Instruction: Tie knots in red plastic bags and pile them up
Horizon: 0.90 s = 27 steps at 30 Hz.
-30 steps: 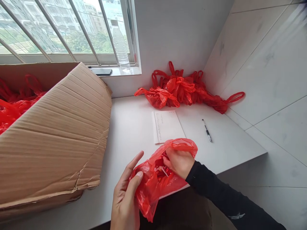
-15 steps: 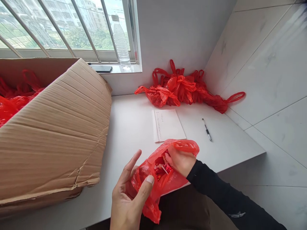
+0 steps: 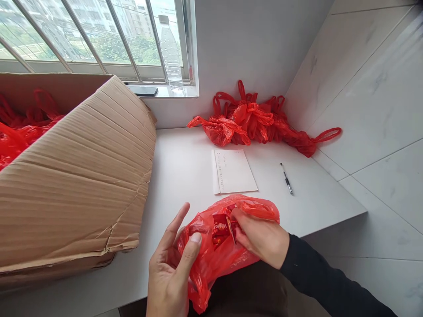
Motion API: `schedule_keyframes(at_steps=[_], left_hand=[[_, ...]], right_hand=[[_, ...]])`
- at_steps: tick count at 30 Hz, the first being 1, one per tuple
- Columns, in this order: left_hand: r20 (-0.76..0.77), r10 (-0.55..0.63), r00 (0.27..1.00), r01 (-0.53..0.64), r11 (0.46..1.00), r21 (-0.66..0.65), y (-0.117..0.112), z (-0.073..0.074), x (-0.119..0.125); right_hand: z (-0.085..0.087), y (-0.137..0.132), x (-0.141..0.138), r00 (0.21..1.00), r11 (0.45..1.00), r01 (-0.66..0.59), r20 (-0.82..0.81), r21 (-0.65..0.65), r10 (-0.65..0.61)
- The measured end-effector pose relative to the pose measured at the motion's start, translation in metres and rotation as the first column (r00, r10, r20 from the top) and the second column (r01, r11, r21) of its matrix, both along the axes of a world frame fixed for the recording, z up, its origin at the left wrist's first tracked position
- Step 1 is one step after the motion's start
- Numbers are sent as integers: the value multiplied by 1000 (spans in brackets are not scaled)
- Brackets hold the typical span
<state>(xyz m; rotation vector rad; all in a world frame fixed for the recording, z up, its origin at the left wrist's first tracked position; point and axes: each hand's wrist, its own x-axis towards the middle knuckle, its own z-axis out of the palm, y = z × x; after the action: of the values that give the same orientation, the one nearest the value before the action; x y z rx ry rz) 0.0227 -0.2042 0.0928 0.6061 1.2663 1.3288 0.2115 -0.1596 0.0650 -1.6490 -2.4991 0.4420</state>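
Note:
A translucent red plastic bag (image 3: 211,264) hangs at the table's front edge with its mouth open. My left hand (image 3: 173,264) supports it from the left, thumb over the near side and the index finger stretched up and away. My right hand (image 3: 259,233) reaches into the mouth from the right. Its fingertips, partly hidden, are closed at the edge of a small shiny red packet (image 3: 220,228) with pale printing. More red wrapping shows deeper in the bag, too covered to make out.
A large cardboard box (image 3: 82,176) holding red bags (image 3: 29,136) stands at left. Tied red bags (image 3: 251,119) lie against the wall. A notebook (image 3: 236,171) and a pen (image 3: 287,179) rest on the white table (image 3: 185,171). A bottle (image 3: 171,57) and phone (image 3: 143,91) sit on the sill.
My right hand has drawn back slightly toward me, and the red packet has come up into clearer view at the bag's mouth. My left hand has shifted a little left with the bag.

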Motion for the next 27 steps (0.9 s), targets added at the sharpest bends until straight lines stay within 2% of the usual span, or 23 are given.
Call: schedule_keyframes(at_steps=[3,8,11,13,15,17,19,22,24,27], left_hand=[[-19,7,1000,-7,1000,1,0,1,1],[-18,-19,1000,19,1000,9,1,2,4],[-69,-37,997,37,999,1,0,1,3],[-128,-41,991,41,999,-10,0,-1,0],[-179,-55,982,52,998,-18,-1,-3,-3],[-202,-81,976,77,997,-24,-2,-5,-5],[-226,-112,968,105,994,-43,-2,-5,-5],[-346,-131,929,116,991,-64,0,-4,-5],[-402,-178,898,167,984,-63,1,-6,-7],[-363,-291,885,291,955,-54,1,-12,-12]], right_hand=[[8,3,2,999,997,53,9,-58,-52],[7,0,0,986,978,-145,64,-149,156],[3,0,1,979,972,-179,72,-150,192],[4,1,3,986,980,-160,35,-119,165],[8,4,6,998,993,-66,18,-97,68],[12,7,7,997,997,48,61,-63,-44],[15,8,6,990,997,82,114,-8,-80],[13,5,-3,994,999,-6,105,33,3],[9,3,-12,994,996,-78,76,35,75],[0,3,-24,990,989,-134,49,56,132]])
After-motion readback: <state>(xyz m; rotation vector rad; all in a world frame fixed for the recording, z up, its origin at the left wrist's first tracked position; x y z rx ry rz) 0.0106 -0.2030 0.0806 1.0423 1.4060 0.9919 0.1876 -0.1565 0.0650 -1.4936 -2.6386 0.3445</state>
